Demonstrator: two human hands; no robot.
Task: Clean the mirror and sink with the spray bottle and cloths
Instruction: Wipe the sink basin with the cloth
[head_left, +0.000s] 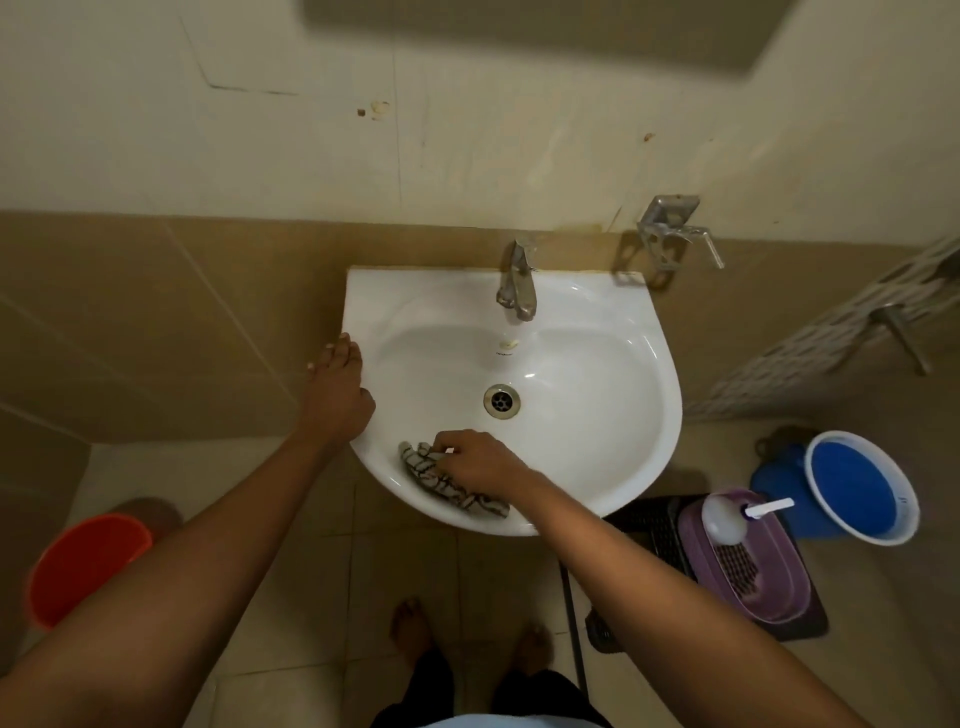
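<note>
A white wall-mounted sink (597, 441) fills the middle of the view, with a metal tap (516, 283) at its back and a drain (501, 400) in the bowl. My right hand (480, 464) presses a grey and white patterned cloth (441, 480) against the bowl's near left slope. My left hand (336, 389) lies flat on the sink's left rim and holds nothing. A white spray bottle (727, 517) lies on a purple basin (753, 577) to the right, below the sink. The mirror's lower edge (545, 31) shows blurred at the top.
An orange bucket (85, 566) stands on the floor at the left. A blue bucket (860, 486) stands at the right, beside a dark crate (654, 525) under the purple basin. A metal bracket (670, 228) sticks out of the wall right of the tap. My bare feet (415, 629) are below.
</note>
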